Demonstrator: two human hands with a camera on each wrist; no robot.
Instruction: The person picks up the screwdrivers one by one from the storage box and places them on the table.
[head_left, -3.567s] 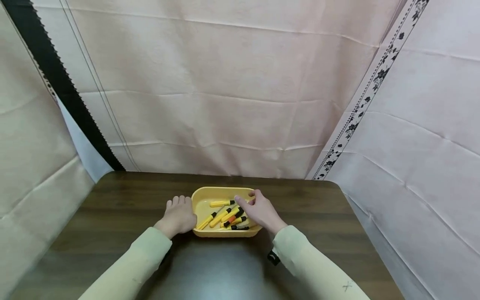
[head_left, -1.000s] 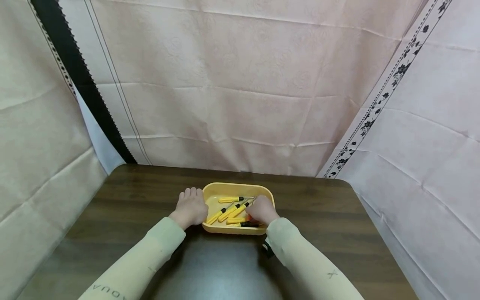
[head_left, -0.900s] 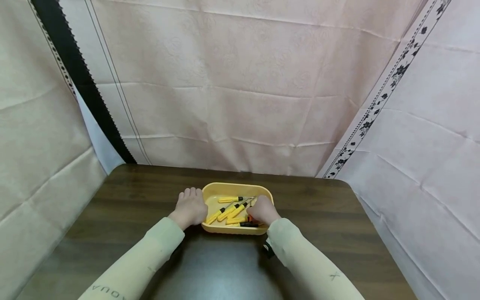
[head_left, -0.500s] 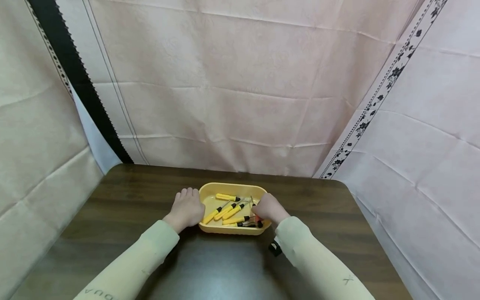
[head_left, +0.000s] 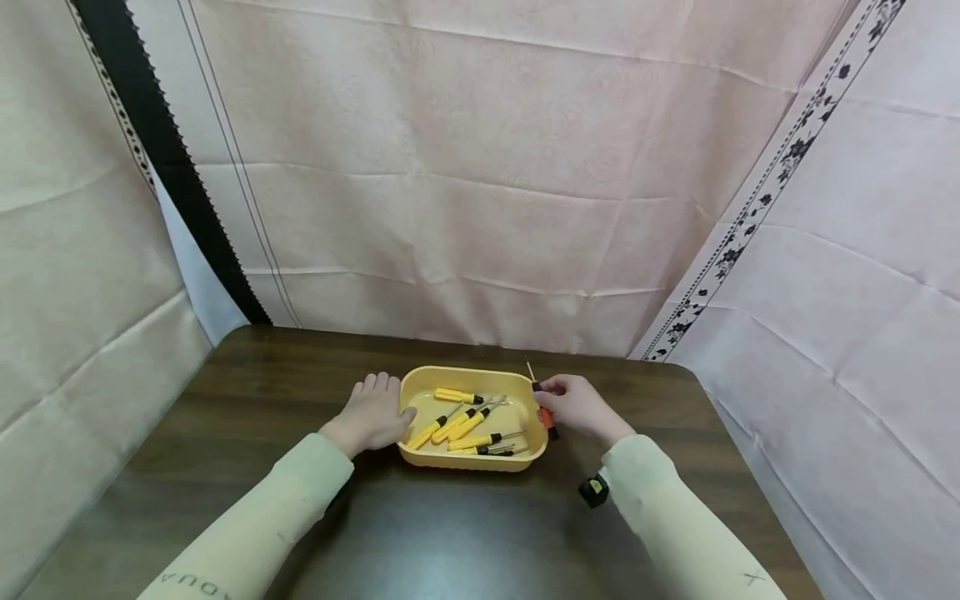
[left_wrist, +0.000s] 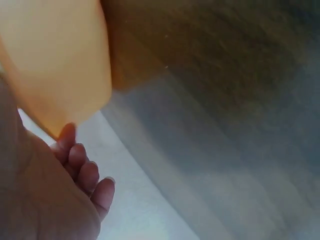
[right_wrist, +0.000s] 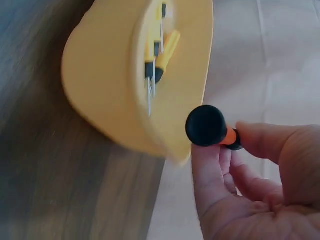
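My right hand [head_left: 576,407] holds a screwdriver [head_left: 548,421] with an orange handle and black ends, just beyond the right rim of a yellow tray [head_left: 472,467]. The screwdriver's thin shaft points up and away from me. In the right wrist view its black end cap [right_wrist: 206,125] faces the camera, with thumb and fingers pinching the handle. At the tray's left end, my left hand [head_left: 369,417] lies with relaxed fingers outside the wall and the thumb over the rim. The left wrist view shows the loosely bent fingers [left_wrist: 89,175] by the tray's corner.
Several yellow-handled screwdrivers [head_left: 467,423] lie in the tray, their shafts pointing mostly right. The tray stands on a dark wooden table [head_left: 300,367]. Beyond the table's far edge hangs a pale cloth [head_left: 465,250], and more cloth covers both sides.
The right hand has come out of the tray to the right, lifting the orange screwdriver from among the others. The left hand's thumb, hidden before, now shows over the rim.
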